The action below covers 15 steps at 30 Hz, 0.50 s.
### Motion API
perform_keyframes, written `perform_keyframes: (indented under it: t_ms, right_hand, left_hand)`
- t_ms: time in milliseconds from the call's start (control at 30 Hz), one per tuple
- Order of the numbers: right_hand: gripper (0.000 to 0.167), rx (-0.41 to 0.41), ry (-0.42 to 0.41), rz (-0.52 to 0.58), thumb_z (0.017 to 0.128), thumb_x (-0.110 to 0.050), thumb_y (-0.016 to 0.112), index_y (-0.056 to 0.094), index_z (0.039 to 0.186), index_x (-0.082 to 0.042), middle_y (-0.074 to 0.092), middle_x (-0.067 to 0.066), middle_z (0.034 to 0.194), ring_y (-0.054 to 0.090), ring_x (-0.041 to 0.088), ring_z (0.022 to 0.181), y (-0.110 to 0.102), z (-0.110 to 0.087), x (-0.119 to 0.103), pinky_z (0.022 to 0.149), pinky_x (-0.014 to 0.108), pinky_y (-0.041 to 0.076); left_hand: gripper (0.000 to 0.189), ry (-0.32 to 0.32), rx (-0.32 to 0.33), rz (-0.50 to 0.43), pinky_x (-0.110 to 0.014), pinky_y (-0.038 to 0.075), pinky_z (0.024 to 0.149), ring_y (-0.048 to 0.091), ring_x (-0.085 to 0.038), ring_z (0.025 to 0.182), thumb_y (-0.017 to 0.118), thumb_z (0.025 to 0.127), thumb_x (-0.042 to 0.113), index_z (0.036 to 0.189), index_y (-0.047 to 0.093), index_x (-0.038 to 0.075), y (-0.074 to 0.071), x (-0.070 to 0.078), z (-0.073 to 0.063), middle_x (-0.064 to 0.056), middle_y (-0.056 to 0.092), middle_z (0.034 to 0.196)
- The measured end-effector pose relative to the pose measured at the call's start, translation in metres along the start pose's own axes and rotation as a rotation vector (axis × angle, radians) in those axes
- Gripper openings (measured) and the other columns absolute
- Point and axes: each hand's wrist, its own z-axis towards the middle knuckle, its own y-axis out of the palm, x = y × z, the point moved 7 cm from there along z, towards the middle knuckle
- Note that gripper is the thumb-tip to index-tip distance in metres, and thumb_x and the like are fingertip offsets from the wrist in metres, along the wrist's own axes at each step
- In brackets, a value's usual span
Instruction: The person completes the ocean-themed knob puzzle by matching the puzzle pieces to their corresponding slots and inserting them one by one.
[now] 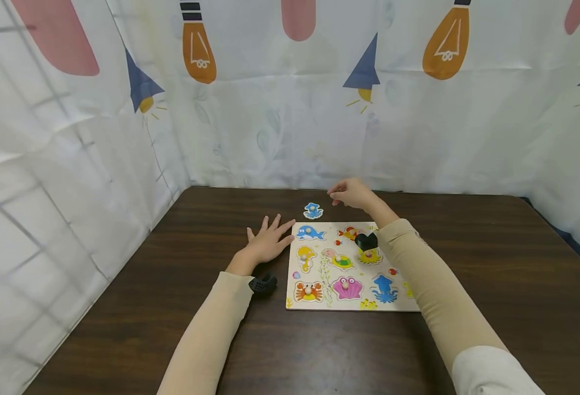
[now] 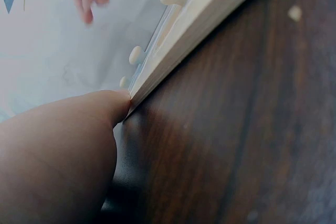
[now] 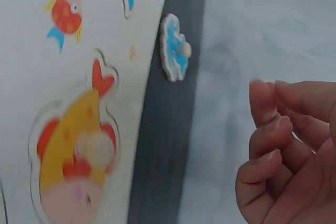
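A wooden knob puzzle board [image 1: 364,267] with sea animals lies on the table. Past its back edge, a loose blue octopus-shaped piece [image 1: 313,211] with a pale knob rests on the wood; in the right wrist view, this octopus piece [image 3: 175,49] stands clear of the fingers. My right hand [image 1: 353,194] hovers right of that piece, fingers loosely curled and nothing between them. Spread fingers of my left hand [image 1: 267,241] rest at the board's back left corner. In the left wrist view, the left hand [image 2: 68,140] touches the board's edge.
Whale [image 1: 311,233], seahorse [image 1: 306,258], turtle [image 1: 339,259], crab [image 1: 308,292] and pink shell [image 1: 347,288] show on the board. A blue octopus picture [image 1: 384,289] is near its front right. The right forearm covers its right side. A printed curtain [image 1: 290,131] hangs behind the dark table [image 1: 492,263].
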Motion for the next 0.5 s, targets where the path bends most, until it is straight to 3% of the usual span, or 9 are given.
perform_keyframes:
  t_ms: [200,500]
  right_hand:
    - [0.030,-0.025,0.060,0.002,0.105,-0.008,0.056,0.065,0.129,0.007,0.072,0.020,0.109,0.065,0.037,0.105,0.026,0.020,0.003,0.086,0.041,0.053]
    - [0.023,-0.033,0.187,-0.057,0.100,-0.004,0.066,0.071,0.122,0.002,0.069,0.015,0.105,0.056,0.020,0.078,0.052,0.034,0.008,0.075,0.032,0.052]
  left_hand:
    - [0.061,0.000,-0.011,-0.007,-0.078,-0.008,0.110,-0.006,-0.042,0.155,0.040,0.109,0.051,0.165,0.026,0.031,0.001,0.002,0.000,-0.013,0.007,0.171]
    - [0.061,-0.004,-0.006,-0.006,-0.078,-0.008,0.110,-0.005,-0.042,0.155,0.040,0.109,0.050,0.165,0.026,0.030,0.000,0.001,-0.001,-0.013,0.007,0.171]
